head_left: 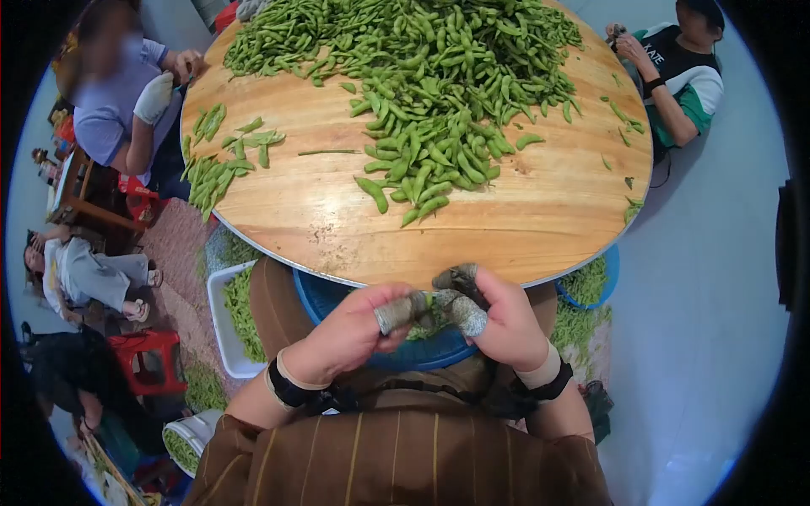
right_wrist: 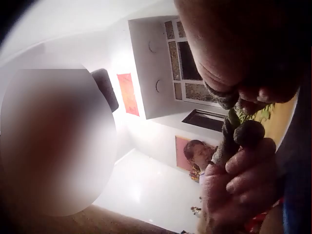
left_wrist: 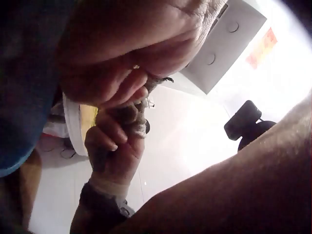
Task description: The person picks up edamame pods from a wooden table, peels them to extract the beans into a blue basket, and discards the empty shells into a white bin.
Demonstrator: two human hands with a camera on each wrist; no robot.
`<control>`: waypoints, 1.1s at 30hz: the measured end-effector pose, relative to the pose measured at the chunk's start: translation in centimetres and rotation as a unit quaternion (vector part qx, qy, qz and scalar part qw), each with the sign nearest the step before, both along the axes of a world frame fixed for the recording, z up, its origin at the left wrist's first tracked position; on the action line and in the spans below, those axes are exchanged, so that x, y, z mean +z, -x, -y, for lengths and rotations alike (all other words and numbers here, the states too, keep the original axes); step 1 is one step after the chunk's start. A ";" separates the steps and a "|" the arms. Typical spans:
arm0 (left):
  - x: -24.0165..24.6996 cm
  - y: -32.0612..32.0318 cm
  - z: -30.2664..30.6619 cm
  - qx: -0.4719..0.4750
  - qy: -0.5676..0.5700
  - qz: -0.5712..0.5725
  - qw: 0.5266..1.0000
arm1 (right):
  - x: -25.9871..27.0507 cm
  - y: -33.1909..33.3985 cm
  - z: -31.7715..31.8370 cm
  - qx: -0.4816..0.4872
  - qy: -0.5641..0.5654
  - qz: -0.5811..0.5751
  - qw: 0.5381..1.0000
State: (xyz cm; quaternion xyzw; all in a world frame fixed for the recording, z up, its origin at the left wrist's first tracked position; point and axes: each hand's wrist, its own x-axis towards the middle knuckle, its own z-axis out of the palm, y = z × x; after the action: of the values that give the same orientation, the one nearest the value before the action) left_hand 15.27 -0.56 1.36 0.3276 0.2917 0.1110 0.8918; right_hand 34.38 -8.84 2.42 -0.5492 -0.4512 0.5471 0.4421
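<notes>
Round wooden table point(head_left: 540, 211) fills the upper frame, its heap of green pods point(head_left: 422, 76) piled toward the top centre, within reach. At lower centre the left hand point(head_left: 350, 333) and right hand point(head_left: 506, 325), fingertips point(head_left: 392, 314) wrapped in tape, likely against wear, both pinch one pod point(head_left: 430, 305) between them, held over the blue basin point(head_left: 413, 356) below the table edge, seemingly so whatever falls lands inside
</notes>
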 end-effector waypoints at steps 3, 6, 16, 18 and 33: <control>-0.1 0.2 -0.2 0.068 -0.134 -0.045 0.988 | -0.4 0.7 -0.5 -0.016 -0.072 0.068 0.995; -0.6 0.0 0.0 0.075 -0.207 -0.049 0.974 | 0.2 1.4 -0.6 0.035 -0.086 0.148 0.985; -0.7 0.1 0.1 0.034 -0.167 -0.084 0.982 | 0.6 0.2 -0.4 0.070 0.023 -0.044 0.996; -0.6 0.0 0.2 0.044 -0.182 -0.084 0.979 | 1.0 0.1 -0.4 0.080 0.104 -0.089 0.987; -1.5 0.5 -0.2 -0.011 -0.047 -0.015 0.999 | -1.4 0.5 0.0 0.069 0.139 -0.233 0.960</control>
State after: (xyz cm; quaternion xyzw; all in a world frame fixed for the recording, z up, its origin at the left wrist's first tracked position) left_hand 14.81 -0.32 -0.10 0.3738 0.2956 0.1095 0.8723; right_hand 33.92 -8.84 1.01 -0.4306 -0.2917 0.7464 0.4153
